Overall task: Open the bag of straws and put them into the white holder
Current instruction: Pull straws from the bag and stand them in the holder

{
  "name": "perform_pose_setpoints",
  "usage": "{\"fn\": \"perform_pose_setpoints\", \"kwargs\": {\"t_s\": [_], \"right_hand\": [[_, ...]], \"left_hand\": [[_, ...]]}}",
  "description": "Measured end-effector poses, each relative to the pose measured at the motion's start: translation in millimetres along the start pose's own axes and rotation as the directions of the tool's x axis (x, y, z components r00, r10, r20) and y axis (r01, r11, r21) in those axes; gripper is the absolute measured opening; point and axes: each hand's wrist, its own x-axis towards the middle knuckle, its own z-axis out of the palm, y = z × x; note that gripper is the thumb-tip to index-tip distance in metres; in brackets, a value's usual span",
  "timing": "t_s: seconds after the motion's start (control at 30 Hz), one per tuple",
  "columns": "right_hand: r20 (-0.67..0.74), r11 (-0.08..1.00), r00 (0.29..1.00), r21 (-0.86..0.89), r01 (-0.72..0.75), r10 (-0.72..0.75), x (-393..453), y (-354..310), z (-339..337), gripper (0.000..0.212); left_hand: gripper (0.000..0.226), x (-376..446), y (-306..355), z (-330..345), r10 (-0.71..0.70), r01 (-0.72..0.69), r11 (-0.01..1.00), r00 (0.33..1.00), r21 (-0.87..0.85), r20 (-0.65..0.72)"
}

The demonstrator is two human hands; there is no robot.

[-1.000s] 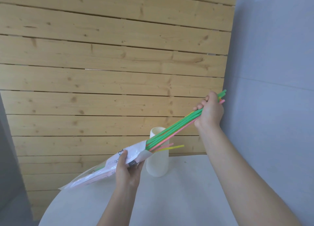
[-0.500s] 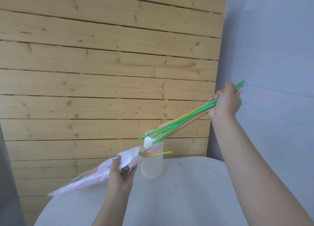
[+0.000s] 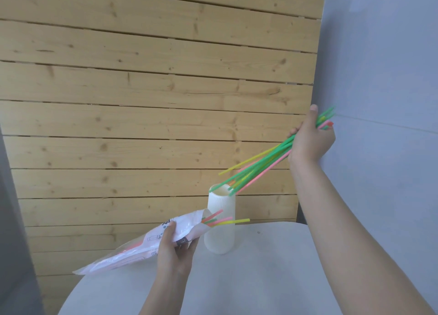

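My right hand (image 3: 309,141) is raised at the right and grips a bundle of green, yellow and pink straws (image 3: 258,167) near their upper ends. The bundle slants down to the left, its lower tips just above the mouth of the white ribbed holder (image 3: 220,219), which stands upright on the table. My left hand (image 3: 174,250) holds the opened plastic straw bag (image 3: 132,250) tilted, mouth up, beside the holder's left side. A few pink, green and yellow straws (image 3: 225,221) stick out of the bag's mouth in front of the holder.
A round white table (image 3: 260,279) carries the holder. A wall of horizontal wooden planks (image 3: 142,101) stands close behind it, and a pale blue wall (image 3: 384,65) closes the right side.
My right hand has pulled the straw bundle fully out of the bag and lifted it up and to the right; its lower tips now hang over the holder. The bag has sunk slightly.
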Motion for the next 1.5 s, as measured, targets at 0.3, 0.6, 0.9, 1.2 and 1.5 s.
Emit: {"fn": "perform_pose_setpoints", "kwargs": {"t_s": [0.3, 0.6, 0.9, 1.2, 1.5], "right_hand": [[0.092, 0.979, 0.983, -0.113, 0.171, -0.162, -14, 17, 20, 0.04], [0.313, 0.911, 0.906, -0.206, 0.356, -0.283, -34, 24, 36, 0.045], [0.474, 0.922, 0.845, -0.155, 0.355, -0.245, -57, 35, 47, 0.044], [0.61, 0.892, 0.774, -0.24, 0.384, -0.169, -61, 47, 57, 0.041], [0.553, 0.848, 0.833, -0.428, 0.313, -0.028, -53, 84, 52, 0.042]], "left_hand": [[0.017, 1, -2, 1, 0.009, -0.009, 0.999, 1.0, 0.036, 0.008], [0.013, 3, -4, 4, -0.003, 0.003, 0.999, 1.0, 0.043, -0.009], [0.014, 4, -2, 2, -0.039, 0.039, 0.999, 0.999, 0.013, -0.003], [0.027, 6, -4, 5, -0.051, 0.051, 0.998, 0.999, 0.029, -0.008], [0.039, 7, -5, 5, -0.067, 0.067, 0.998, 0.997, 0.02, -0.025]]}}
